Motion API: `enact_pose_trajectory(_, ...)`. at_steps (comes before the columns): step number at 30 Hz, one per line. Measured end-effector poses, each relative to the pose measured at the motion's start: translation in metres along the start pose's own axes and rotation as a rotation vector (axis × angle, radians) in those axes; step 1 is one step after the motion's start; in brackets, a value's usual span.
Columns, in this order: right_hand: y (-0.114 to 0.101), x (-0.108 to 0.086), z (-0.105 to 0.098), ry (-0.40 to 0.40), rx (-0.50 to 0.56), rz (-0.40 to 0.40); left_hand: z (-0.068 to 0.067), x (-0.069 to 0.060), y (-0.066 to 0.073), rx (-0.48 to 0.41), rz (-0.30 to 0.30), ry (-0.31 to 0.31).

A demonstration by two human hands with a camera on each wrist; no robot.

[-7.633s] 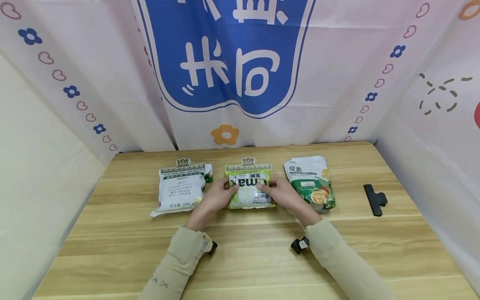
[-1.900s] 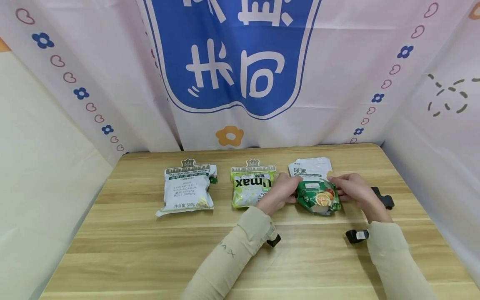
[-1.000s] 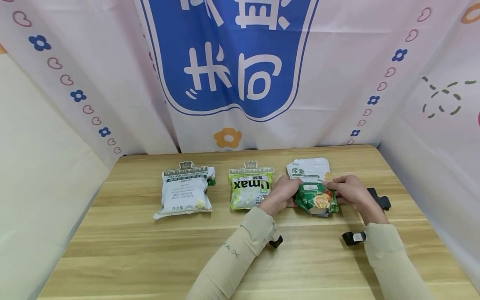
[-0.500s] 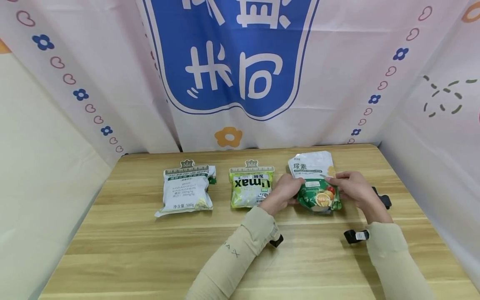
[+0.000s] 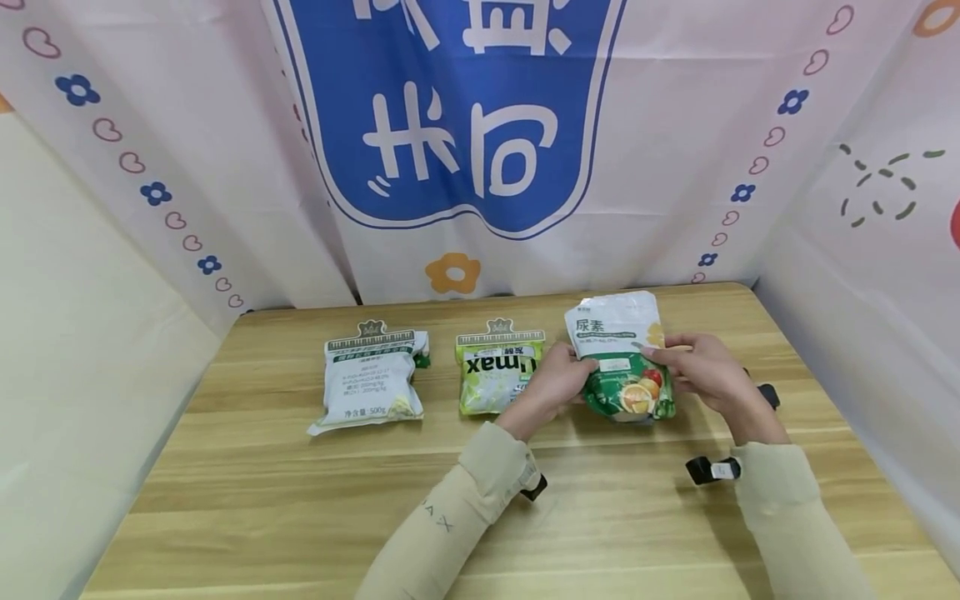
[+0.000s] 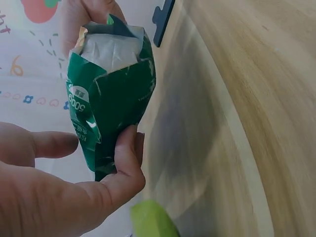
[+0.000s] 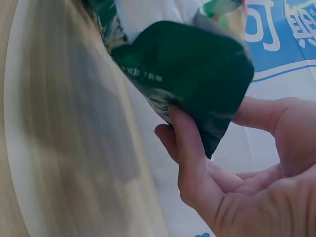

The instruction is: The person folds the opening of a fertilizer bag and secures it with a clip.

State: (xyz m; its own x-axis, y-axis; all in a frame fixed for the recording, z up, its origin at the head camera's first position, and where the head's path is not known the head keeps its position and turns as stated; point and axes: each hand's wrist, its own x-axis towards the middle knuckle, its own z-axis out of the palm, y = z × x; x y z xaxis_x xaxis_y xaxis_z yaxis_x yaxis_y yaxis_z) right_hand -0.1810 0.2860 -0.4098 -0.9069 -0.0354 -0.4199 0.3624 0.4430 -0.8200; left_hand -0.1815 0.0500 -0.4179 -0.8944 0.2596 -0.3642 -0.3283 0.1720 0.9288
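Observation:
A white and green pouch [image 5: 622, 379] with an orange picture is held up between both hands at the right of the table in the head view. My left hand [image 5: 553, 385] pinches its left edge, thumb in front and fingers behind. On the opposite edge, my right hand [image 5: 708, 379] pinches it likewise. Both wrist views show the pouch's folded green base [image 6: 118, 94] from below, above its shadow on the table. Just left of my left hand lies a lime-green bag [image 5: 483, 392], a keyboard-patterned clip [image 5: 500, 335] across its top.
Further left lies a white bag [image 5: 367, 392] with a matching clip [image 5: 371, 339]. A black clip [image 5: 769, 396] rests beyond the right hand, partly covered by it. A printed curtain [image 5: 652, 242] hangs behind the table [image 5: 300, 500].
Earlier both hands held the lime-green bag. They moved right to the white and green pouch, and in the last second they have raised it and tipped its top up.

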Motion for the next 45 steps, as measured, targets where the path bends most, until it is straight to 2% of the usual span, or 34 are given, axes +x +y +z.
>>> enact_pose_trajectory(5,-0.008,-0.006,0.008,-0.047,0.044,-0.032,-0.014,-0.012,0.0,0.033,0.039,-0.033)
enact_pose_trajectory(13,-0.019,-0.013,0.019,-0.098,0.069,-0.101,-0.032,-0.033,-0.001,0.096,0.048,-0.028)
enact_pose_trajectory(24,-0.033,-0.027,0.04,-0.17,0.11,-0.149,-0.059,-0.059,-0.006,0.096,0.09,-0.021)
enact_pose_trajectory(31,-0.04,-0.031,0.058,-0.187,0.089,-0.149,-0.082,-0.064,-0.015,0.052,0.091,-0.074)
enact_pose_trajectory(39,-0.032,-0.034,0.081,-0.158,0.066,-0.166,-0.106,-0.071,-0.023,0.096,0.064,-0.124)
enact_pose_trajectory(45,-0.028,-0.041,0.091,-0.181,0.025,-0.229,-0.121,-0.079,-0.028,0.127,0.049,-0.15)
